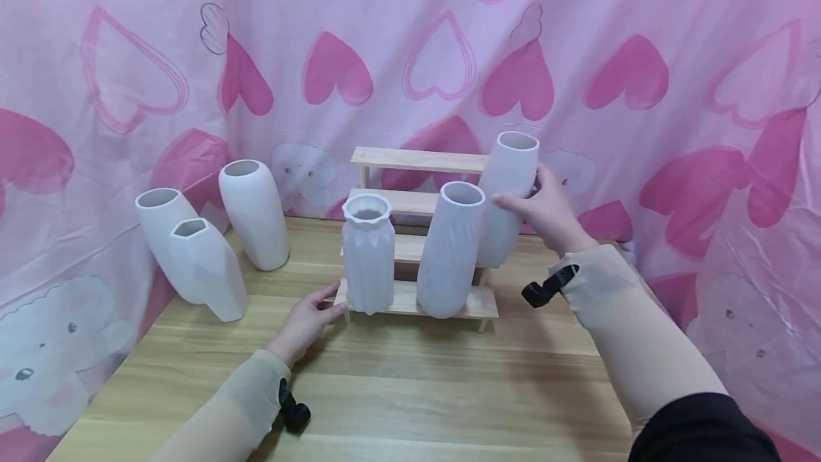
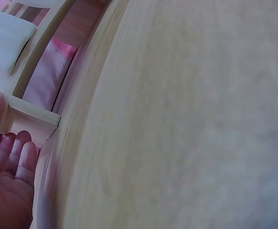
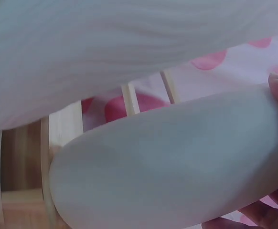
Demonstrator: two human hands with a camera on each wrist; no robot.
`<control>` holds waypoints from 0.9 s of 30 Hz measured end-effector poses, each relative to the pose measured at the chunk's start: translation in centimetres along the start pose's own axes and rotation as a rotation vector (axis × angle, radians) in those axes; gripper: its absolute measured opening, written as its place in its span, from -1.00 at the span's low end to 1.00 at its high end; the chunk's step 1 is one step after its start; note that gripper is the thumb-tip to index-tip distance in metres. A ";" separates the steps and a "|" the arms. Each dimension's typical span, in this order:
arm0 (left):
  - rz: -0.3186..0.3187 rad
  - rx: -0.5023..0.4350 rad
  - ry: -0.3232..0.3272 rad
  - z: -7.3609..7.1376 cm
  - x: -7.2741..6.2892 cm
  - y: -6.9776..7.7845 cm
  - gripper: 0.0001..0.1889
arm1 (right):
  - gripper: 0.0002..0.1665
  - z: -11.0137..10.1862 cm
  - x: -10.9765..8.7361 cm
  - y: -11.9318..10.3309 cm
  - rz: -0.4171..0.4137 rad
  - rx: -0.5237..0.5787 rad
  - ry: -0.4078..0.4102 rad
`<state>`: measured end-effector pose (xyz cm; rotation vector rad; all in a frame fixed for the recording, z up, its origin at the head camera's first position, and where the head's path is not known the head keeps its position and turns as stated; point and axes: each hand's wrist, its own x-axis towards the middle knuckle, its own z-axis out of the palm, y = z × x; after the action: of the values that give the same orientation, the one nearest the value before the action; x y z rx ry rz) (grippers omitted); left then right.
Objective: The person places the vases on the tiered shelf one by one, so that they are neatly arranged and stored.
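Observation:
My right hand grips a tall smooth white vase, thumb on one side and fingers on the other. The vase's base is at the right end of the second step of a wooden tiered stand. In the right wrist view, the smooth vase lies across the picture, its bottom by the step. My left hand holds the left end of the lowest step, thumb above and fingers below the shelf end. That step carries a ruffled-rim ribbed vase and a textured vase.
On the left of the wooden table stand a faceted vase, a plain white vase partly behind it, and a rounded vase. A pink heart-patterned curtain hangs behind and at both sides.

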<state>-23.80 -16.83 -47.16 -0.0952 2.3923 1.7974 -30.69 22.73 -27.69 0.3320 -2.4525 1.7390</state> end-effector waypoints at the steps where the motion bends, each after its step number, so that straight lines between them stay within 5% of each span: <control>1: -0.004 0.002 0.001 0.0 0.0 -0.1 -0.27 | 0.02 0.3 0.2 0.0 0.001 0.011 -0.010; 13: 0.005 0.009 0.012 0.0 0.6 -0.9 -0.25 | 0.02 2.1 1.5 -0.2 -0.031 0.026 -0.113; 27: 0.012 0.018 0.013 0.0 0.5 -0.8 -0.26 | -0.07 2.2 0.1 -3.4 -0.014 0.035 -0.184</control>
<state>-24.16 -17.09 -48.02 -0.0909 2.4221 1.7853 -29.86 19.58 -25.34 0.5342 -2.5380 1.8231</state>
